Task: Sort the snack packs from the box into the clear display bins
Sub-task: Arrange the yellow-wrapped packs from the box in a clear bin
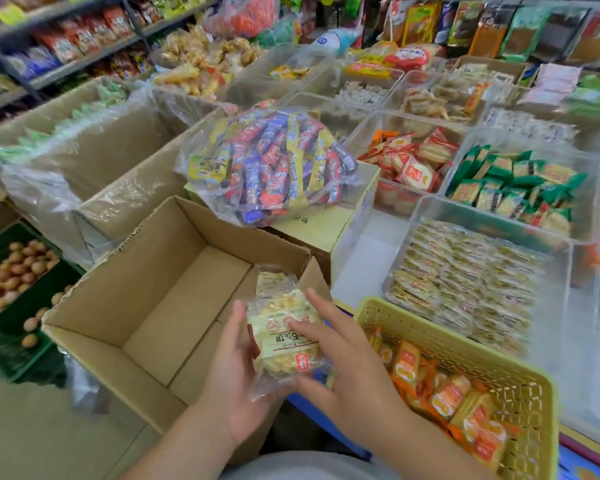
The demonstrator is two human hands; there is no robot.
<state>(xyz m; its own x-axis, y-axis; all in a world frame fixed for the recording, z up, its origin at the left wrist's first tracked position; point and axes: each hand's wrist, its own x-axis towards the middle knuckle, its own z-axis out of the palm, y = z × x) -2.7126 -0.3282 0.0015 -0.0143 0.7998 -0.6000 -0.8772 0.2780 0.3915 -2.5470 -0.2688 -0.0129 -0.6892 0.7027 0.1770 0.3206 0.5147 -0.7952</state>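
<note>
Box [160,306] empty; both hands' grip, left [236,368] and right [336,362], on snack pack [284,341].

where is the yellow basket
Head view, lower right: the yellow basket sits right of the open box, just beyond the right hand.

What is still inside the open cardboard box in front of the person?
The cardboard box shows a bare floor across most of its inside. Both hands, left and right, hold snack packs over its near right corner, hiding that corner.
</note>
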